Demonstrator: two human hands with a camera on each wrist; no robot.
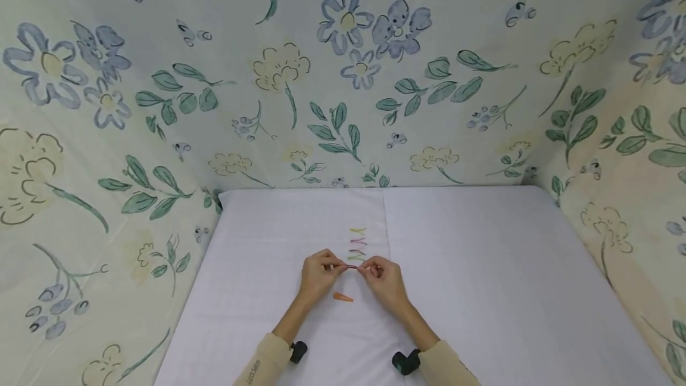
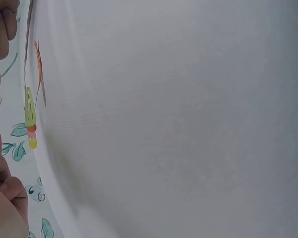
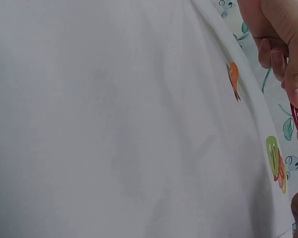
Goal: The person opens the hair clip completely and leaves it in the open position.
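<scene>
A dark red snap hair clip (image 1: 352,267) is stretched between my two hands, just above the table. My left hand (image 1: 318,277) pinches its left end between thumb and fingertips, while my right hand (image 1: 387,282) pinches the other end. Slits along the red clip's body show in the right wrist view, and fingers cover both of its ends. Right beyond the hands lies a green snap clip (image 1: 356,258), at the near end of a column with a reddish clip (image 1: 357,251), a pink clip (image 1: 358,241) and a yellow clip (image 1: 358,230). Nearer to me, an orange snap clip (image 1: 343,297) lies below the hands.
A white cloth (image 1: 482,267) with a seam and slight wrinkles covers the table. Flower-patterned fabric (image 1: 332,136) hangs behind it and along both sides. Black wrist devices (image 1: 405,363) sit at the sleeve cuffs.
</scene>
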